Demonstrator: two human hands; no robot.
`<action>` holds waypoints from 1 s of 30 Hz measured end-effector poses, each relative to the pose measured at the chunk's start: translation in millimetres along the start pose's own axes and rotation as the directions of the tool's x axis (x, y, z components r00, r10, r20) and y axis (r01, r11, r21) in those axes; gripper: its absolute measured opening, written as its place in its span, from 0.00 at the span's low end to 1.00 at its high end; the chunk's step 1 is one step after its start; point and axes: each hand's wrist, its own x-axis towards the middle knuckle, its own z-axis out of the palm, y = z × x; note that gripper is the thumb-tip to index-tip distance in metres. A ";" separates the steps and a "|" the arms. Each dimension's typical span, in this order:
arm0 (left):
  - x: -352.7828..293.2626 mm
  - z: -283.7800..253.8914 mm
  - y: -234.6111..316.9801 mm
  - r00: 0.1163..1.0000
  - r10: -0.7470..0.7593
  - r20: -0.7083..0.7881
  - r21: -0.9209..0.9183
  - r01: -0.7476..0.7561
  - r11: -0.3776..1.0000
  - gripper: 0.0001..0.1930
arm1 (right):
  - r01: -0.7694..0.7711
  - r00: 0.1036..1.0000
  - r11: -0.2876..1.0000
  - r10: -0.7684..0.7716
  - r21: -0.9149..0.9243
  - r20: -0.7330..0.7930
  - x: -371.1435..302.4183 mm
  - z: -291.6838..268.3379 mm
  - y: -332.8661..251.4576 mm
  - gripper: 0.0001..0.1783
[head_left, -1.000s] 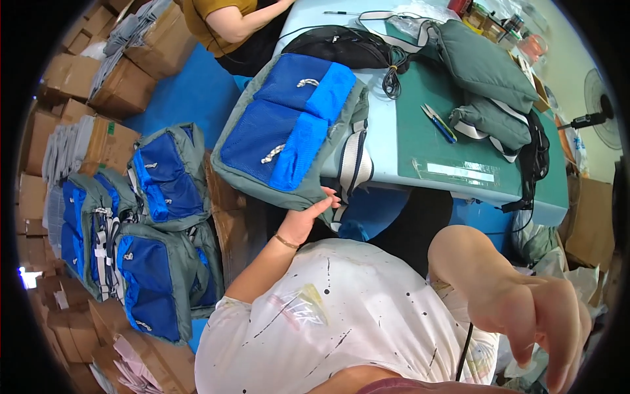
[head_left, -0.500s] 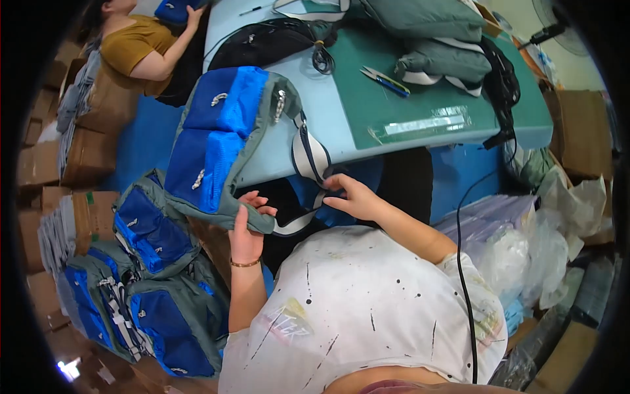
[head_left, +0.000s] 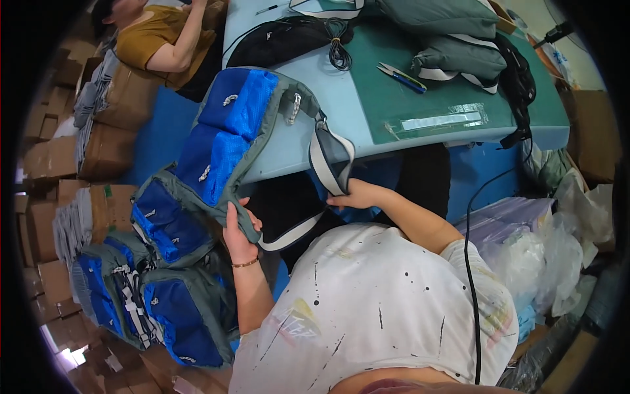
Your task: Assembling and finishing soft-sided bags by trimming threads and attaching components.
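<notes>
A blue and grey-green bag (head_left: 226, 148) with two pockets and corded zipper pulls lies slantwise over the table's left corner. Its near end hangs off the edge, where my left hand (head_left: 241, 231) grips the grey-green fabric. From the bag's far end a white and dark webbing strap (head_left: 319, 161) loops down past the table edge. My right hand (head_left: 357, 194) has its fingers closed on this strap beside my lap. Between my two hands the rest of the strap sags and runs back to the bag's near end.
Several similar bags (head_left: 190, 308) are piled at my left by cardboard boxes (head_left: 108, 154). On the table (head_left: 308, 79) lie snips (head_left: 401, 77), a black bag (head_left: 282, 44) and green bags (head_left: 459, 56). Plastic bags (head_left: 525, 256) stand at right, behind a hanging black cable (head_left: 470, 262). A co-worker (head_left: 161, 46) is at the far left.
My right hand has closed on the strap, its fingers formerly apart. My left fingers have wrapped round the bag's near end. The whole view has shifted slightly, and the co-worker's arm is raised.
</notes>
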 end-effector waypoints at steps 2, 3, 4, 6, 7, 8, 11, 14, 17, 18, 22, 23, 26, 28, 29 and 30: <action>-8.9 3.9 -3.0 0.990 -0.088 -0.113 0.130 0.103 0.986 0.24 | 0.018 0.998 1.000 -0.017 0.000 -0.064 -23.3 -8.6 -41.8 0.13; -10.3 6.6 -5.4 0.962 -0.159 -0.224 0.245 0.213 0.946 0.22 | 0.033 0.990 0.999 -0.033 -0.004 -0.137 -32.8 -15.1 -55.0 0.12; -12.0 -8.6 -6.9 0.980 -0.158 -0.125 0.641 0.201 0.741 0.20 | 0.063 0.980 0.996 -0.049 0.065 -0.193 -37.4 -21.9 -61.3 0.11; -16.6 -13.8 5.0 0.932 -0.359 0.048 0.940 0.080 0.333 0.17 | 0.134 0.955 0.966 -0.066 0.222 -0.289 -48.6 -37.6 -69.9 0.10; -21.2 4.7 27.4 0.848 -0.517 0.114 0.963 0.034 0.269 0.16 | 0.186 0.936 0.959 -0.107 0.214 -0.336 -56.3 -46.0 -71.0 0.10; -24.3 20.4 48.8 0.757 -0.583 0.295 0.856 0.062 0.514 0.15 | 0.185 0.924 0.964 -0.105 0.190 -0.367 -62.5 -52.7 -72.4 0.11; -17.6 68.1 104.0 0.515 -0.460 0.724 0.551 -0.031 0.834 0.13 | 0.140 0.906 0.985 -0.087 0.100 -0.414 -77.8 -61.8 -72.7 0.11; 11.9 134.5 114.2 0.628 -0.083 0.774 0.610 -0.702 0.369 0.17 | 0.063 0.922 0.998 -0.068 -0.026 -0.382 -90.5 -60.9 -64.6 0.14; 67.9 178.1 89.7 0.454 0.126 0.882 0.469 -0.870 -0.150 0.22 | -0.196 0.891 0.750 -0.133 -0.631 -0.435 -102.3 -55.3 -92.3 0.19; 93.7 183.1 76.9 0.406 0.105 0.908 0.420 -0.871 -0.257 0.22 | -0.212 0.876 0.695 -0.177 -0.687 -0.449 -104.3 -56.6 -94.2 0.18; 157.8 189.2 25.5 0.370 -0.007 0.929 0.322 -0.816 -0.479 0.21 | -0.136 0.580 0.665 -0.547 -0.734 -0.604 -114.8 -59.8 -115.9 0.10; 164.3 189.8 22.8 0.355 -0.015 0.935 0.306 -0.825 -0.476 0.21 | -0.149 0.570 0.671 -0.542 -0.726 -0.617 -117.8 -58.8 -126.8 0.10; 175.4 191.4 19.5 0.416 -0.027 0.909 0.373 -0.840 -0.393 0.22 | 0.039 0.222 0.683 -0.717 -0.729 -0.660 -129.0 -54.5 -161.4 0.06; 174.2 196.0 23.6 0.415 -0.028 0.910 0.378 -0.853 -0.360 0.21 | 0.091 0.115 0.633 -0.773 -0.769 -0.623 -134.9 -57.0 -170.5 0.08; 172.8 197.0 25.3 0.421 -0.022 0.907 0.391 -0.858 -0.333 0.20 | 0.145 0.005 0.566 -0.820 -0.811 -0.572 -135.8 -58.2 -173.5 0.09; 173.3 194.9 26.4 0.425 -0.026 0.905 0.393 -0.857 -0.333 0.20 | 0.148 0.006 0.571 -0.817 -0.808 -0.576 -132.8 -60.3 -176.4 0.09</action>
